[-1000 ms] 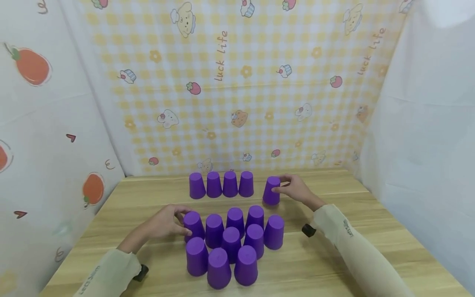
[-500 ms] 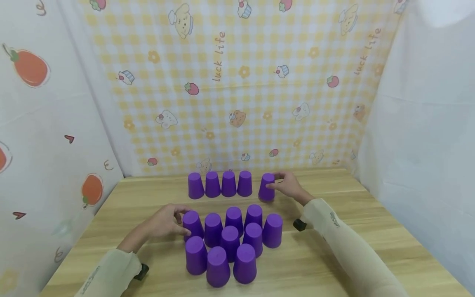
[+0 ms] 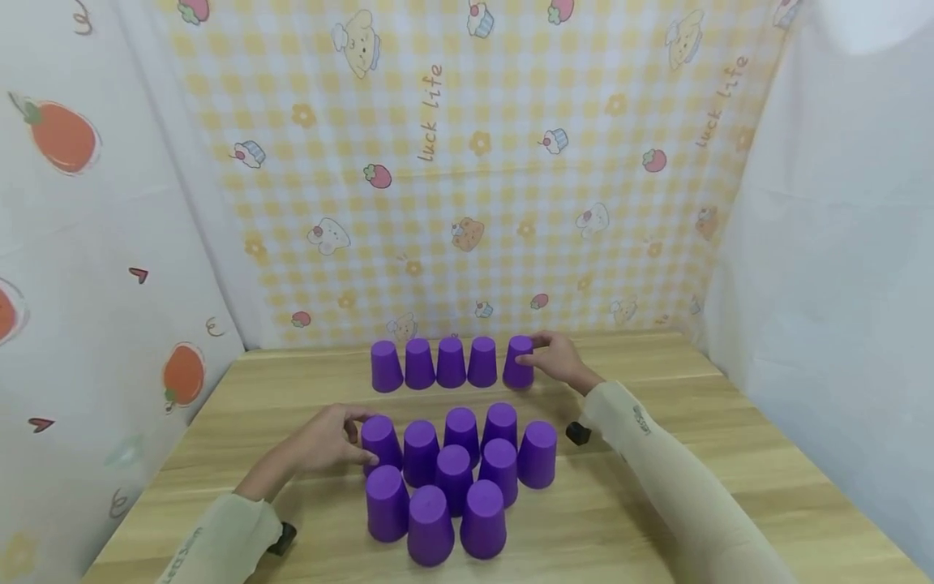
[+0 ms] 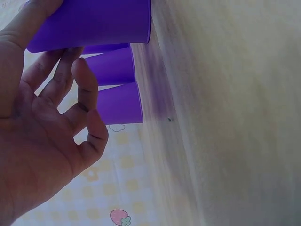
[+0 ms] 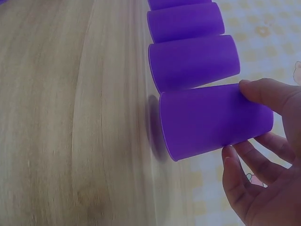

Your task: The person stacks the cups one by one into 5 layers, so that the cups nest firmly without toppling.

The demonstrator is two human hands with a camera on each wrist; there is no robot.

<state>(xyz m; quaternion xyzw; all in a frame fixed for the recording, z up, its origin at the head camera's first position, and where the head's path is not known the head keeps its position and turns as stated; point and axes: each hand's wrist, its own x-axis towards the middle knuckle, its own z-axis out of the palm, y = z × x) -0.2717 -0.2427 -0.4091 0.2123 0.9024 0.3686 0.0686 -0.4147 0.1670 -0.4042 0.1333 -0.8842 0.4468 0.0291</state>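
Upside-down purple cups stand on the table in two groups. My right hand holds a cup at the right end of the back row, thumb and fingers on opposite sides. In the right wrist view this cup stays upright beside its neighbour; I cannot tell if its rim touches the wood. At the left of the front cluster, my left hand grips another cup between thumb and fingers. The left wrist view has that cup at the top, partly cut off.
Several more cups crowd together in the front cluster, close to one another. Bare wood separates them from the back row. Behind the table hangs a checked cloth, with pale cloths at both sides.
My right hand has moved its cup left and back, bringing it beside the end of the back row. The left hand keeps its grip in the same place.
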